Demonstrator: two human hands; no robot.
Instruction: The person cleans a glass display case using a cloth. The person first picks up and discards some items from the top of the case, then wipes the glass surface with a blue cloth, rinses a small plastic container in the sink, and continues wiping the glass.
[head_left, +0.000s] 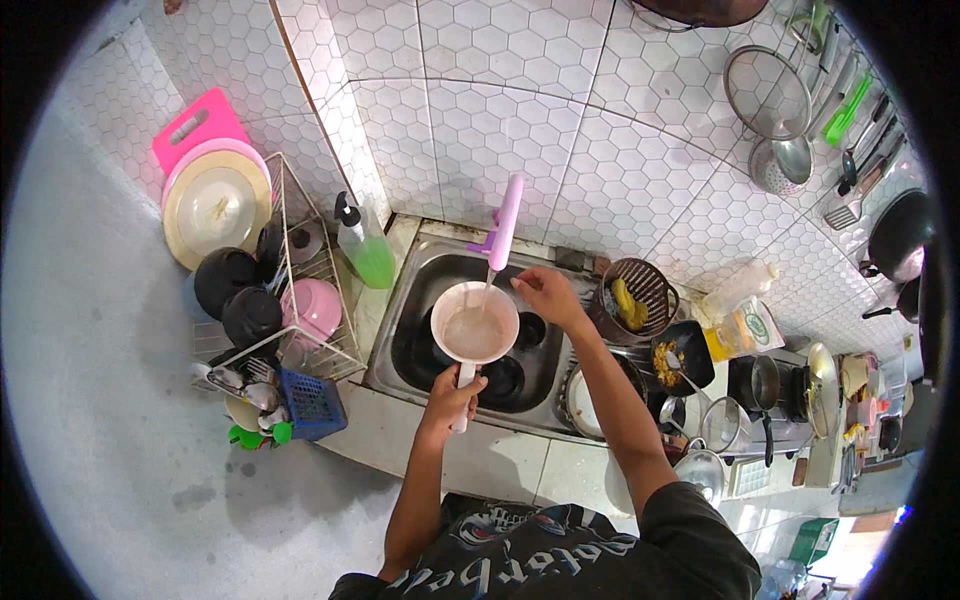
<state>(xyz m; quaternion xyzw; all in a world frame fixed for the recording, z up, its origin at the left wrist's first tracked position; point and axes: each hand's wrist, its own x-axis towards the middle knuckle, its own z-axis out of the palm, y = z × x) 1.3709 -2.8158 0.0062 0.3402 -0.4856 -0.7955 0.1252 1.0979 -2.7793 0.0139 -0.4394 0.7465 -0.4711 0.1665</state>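
My left hand (452, 401) grips the white handle of a light pink dipper (475, 322) above the steel sink (386, 352). Water runs into the dipper from a pink faucet (506, 221), and cloudy water lies inside it. My right hand (546, 296) is raised just right of the spout, holding nothing that I can see, its fingers loosely curled. Below the dipper, dark dishes (504, 379) lie in the basin, partly hidden by it.
A dish rack (341, 330) and a soap pump bottle (370, 251) stand left. At right are a brown basket (649, 289) with a yellow-green item, a black pan (691, 352) with food scraps and a stove (787, 390). Utensils hang on the tiled wall.
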